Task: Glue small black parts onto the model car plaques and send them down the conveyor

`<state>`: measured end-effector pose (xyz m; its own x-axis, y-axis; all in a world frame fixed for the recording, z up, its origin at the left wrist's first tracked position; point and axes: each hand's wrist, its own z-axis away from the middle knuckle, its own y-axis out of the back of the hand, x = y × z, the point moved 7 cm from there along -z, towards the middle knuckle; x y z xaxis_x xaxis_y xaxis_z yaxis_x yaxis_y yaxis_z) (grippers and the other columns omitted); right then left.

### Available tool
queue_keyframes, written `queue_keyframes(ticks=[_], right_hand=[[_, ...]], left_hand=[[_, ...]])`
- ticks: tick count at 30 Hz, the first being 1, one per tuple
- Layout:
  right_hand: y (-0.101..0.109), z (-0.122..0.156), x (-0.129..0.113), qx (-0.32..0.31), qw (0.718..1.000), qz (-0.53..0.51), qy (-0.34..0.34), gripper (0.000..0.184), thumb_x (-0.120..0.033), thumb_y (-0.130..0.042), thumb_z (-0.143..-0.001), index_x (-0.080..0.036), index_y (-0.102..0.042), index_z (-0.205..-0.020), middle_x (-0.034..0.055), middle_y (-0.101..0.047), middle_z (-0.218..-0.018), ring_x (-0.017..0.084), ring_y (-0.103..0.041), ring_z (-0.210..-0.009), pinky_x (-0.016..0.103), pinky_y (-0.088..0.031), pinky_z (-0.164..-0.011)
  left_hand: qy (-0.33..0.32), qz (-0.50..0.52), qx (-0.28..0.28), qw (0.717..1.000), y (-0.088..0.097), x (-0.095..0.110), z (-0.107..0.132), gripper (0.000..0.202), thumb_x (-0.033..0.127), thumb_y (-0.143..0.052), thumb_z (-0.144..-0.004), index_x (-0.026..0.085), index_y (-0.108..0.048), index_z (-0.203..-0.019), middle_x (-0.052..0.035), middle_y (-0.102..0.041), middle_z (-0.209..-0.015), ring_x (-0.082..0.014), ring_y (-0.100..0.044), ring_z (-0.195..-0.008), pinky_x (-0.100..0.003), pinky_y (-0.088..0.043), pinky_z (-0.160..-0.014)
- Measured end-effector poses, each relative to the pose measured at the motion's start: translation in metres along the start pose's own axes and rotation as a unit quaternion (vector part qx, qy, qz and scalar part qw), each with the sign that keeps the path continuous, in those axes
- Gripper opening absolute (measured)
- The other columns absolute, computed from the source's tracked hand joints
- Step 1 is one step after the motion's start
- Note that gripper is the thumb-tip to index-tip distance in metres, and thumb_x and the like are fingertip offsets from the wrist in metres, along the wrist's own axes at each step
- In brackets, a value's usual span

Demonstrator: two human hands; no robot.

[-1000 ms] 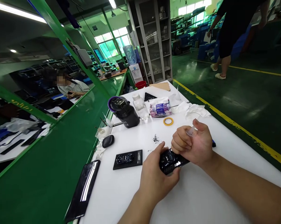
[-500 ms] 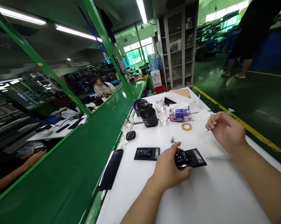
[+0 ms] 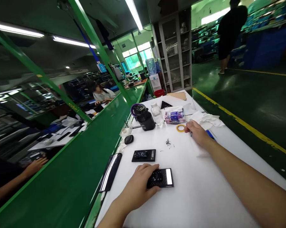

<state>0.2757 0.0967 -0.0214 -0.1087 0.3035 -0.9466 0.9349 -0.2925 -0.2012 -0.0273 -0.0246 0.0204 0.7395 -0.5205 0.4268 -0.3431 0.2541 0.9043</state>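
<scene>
My left hand (image 3: 143, 182) grips the end of a black patterned plate (image 3: 163, 183) carrying a small black model car (image 3: 157, 176). Its fingers cover part of the car, and a bright glare lies on the plate's right end. A second black plate (image 3: 153, 155) with a similar model car (image 3: 141, 154) lies just beyond. My right hand (image 3: 197, 133) is closed beside a yellow ring, apparently a tape roll (image 3: 180, 128). Something small and greyish shows under its fingers, too hidden to name. A blue object (image 3: 210, 135) lies partly behind the right wrist.
Small black scraps (image 3: 168, 142) lie mid-table. Behind stand a black jug-like bottle (image 3: 144, 118), a clear bottle (image 3: 155, 110) and a purple packet (image 3: 174, 116). White tissue (image 3: 208, 119) lies at right. A green partition (image 3: 62, 177) edges the left; another person (image 3: 230, 34) stands across the aisle.
My left hand has brought its plate nearer and leftward. My right hand has moved left and down to the tabletop by the yellow ring; the thin white-ended tool it held no longer shows clearly.
</scene>
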Motion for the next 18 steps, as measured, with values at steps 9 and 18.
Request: queue_keyframes(ticks=[9,18], right_hand=[[-0.029,0.061,-0.095,0.014,0.944,0.190,0.268,0.028,-0.029,-0.062,-0.086,-0.023,-0.054,-0.112,0.0111,-0.054,-0.122,0.029,-0.051,-0.115,0.044,-0.042,-0.098],[-0.152,0.081,0.002,-0.409,0.743,0.443,0.291,0.016,-0.013,-0.051,-0.081,-0.018,-0.066,-0.075,0.0116,-0.063,-0.080,0.031,-0.059,-0.081,0.045,-0.048,-0.073]], left_hand=[[-0.020,0.040,0.010,0.999,-0.019,0.015,-0.013,0.070,0.017,-0.070,-0.077,0.026,-0.047,-0.142,-0.0085,-0.060,-0.133,-0.0275,-0.045,-0.133,-0.049,-0.043,-0.111],[-0.044,0.098,0.165,0.980,0.007,-0.003,0.020,0.046,0.020,-0.069,-0.076,0.018,-0.063,-0.121,-0.0090,-0.069,-0.119,-0.0256,-0.057,-0.115,-0.045,-0.042,-0.108]])
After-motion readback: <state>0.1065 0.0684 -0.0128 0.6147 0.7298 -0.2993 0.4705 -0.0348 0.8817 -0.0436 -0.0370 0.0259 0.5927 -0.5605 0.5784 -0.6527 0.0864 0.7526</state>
